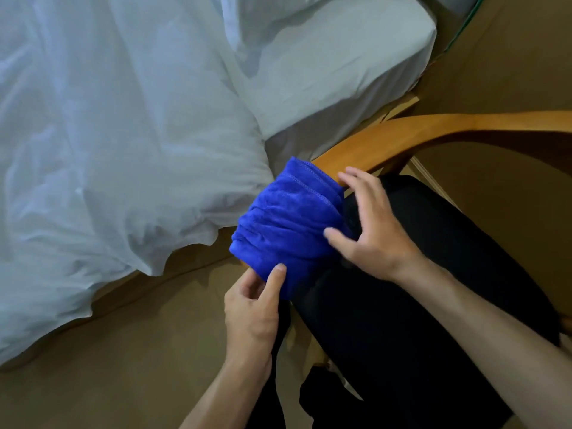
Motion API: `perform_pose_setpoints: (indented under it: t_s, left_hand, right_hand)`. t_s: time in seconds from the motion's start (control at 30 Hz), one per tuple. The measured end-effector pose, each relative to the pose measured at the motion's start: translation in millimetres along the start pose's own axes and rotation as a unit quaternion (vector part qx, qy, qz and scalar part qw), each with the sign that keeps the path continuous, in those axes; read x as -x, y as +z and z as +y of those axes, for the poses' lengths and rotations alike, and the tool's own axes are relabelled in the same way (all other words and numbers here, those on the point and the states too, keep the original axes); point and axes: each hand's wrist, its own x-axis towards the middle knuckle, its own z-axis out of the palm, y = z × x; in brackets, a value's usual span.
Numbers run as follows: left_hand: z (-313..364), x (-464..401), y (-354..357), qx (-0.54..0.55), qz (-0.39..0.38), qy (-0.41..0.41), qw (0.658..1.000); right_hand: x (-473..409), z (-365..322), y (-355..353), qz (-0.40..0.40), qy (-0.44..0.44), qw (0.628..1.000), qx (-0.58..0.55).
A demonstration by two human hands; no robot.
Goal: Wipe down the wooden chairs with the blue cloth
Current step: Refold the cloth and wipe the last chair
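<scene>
blue cloth (pixel 288 224) draped over the wooden chair's armrest (pixel 402 134) — left hand (pixel 250 314) pinches its lower edge, right hand (pixel 368 224) fingers spread on it — white duvet (pixel 123 150) beside

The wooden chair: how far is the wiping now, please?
Nothing shows as finished; the wood looks alike everywhere. In hand: the blue cloth is wrapped over the front end of the wooden chair's armrest. The left hand pinches the cloth's lower edge, while the right hand lies spread on its side. Left: the curved rail beyond the cloth, and the parts hidden by black fabric.
</scene>
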Motion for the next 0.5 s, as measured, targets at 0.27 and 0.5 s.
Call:
perform_pose_setpoints:
  t_s: [0.27,0.5]
  left_hand:
    - [45,-22,9,0.253,-0.149,-0.179,0.939]
    - [60,-26,58,0.141,-0.273,-0.246,0.919]
  right_hand:
    - [-26,-7,6,-0.017,0.279,0.933,-0.225]
    - [1,44,-59,-0.104,0.243,0.847,-0.461]
